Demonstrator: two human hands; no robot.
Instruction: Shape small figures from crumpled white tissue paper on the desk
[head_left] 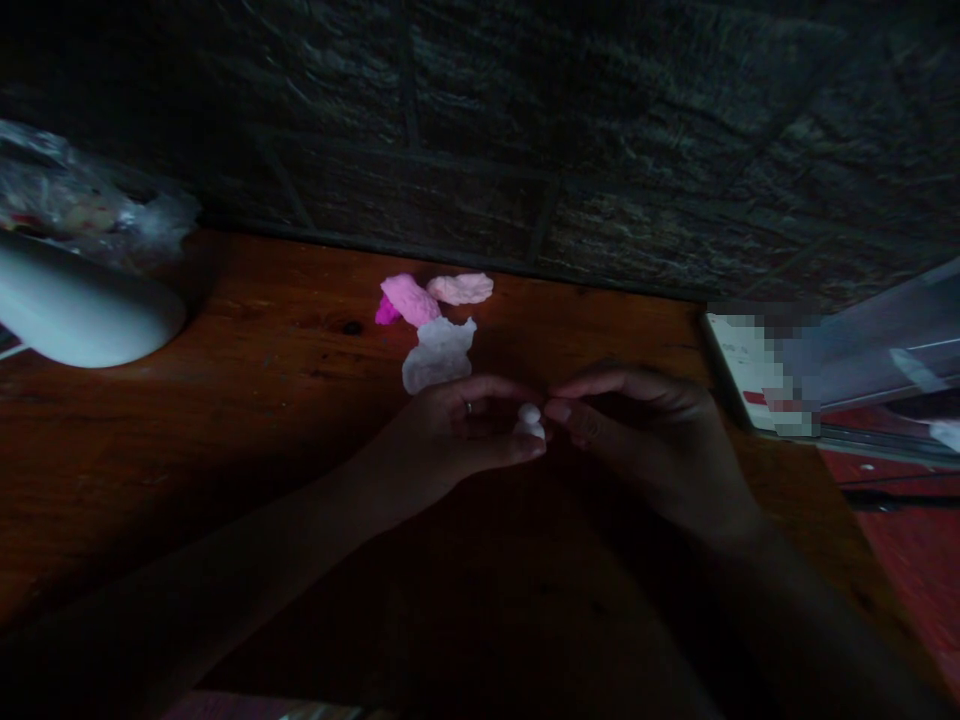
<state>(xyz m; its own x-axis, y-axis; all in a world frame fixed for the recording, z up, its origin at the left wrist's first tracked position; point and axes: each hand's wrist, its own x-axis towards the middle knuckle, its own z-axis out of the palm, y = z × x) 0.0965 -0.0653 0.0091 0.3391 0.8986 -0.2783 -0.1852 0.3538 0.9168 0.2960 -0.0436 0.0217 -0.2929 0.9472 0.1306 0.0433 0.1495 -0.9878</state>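
Note:
My left hand [469, 425], with a ring on one finger, pinches a small white lump of modelling clay [530, 420] shaped like one ball on top of another. Close at its right side is my right hand [637, 425], thumb and forefinger pressed together. Whether those fingertips hold a bit of clay is too dark to tell. Behind the hands lie a flat whitish piece of clay or paper [439, 355], a pink clay lump [411, 298] with a magenta piece [387, 311] beside it, and a pale peach lump [463, 289].
Dim light falls on the wooden table [300, 420], which meets a dark stone-tiled wall [450, 130]. At left are a white rounded object [97, 310] and a crumpled clear plastic bag [97, 205]. A white, partly blurred-out box-like item [739, 365] sits at right.

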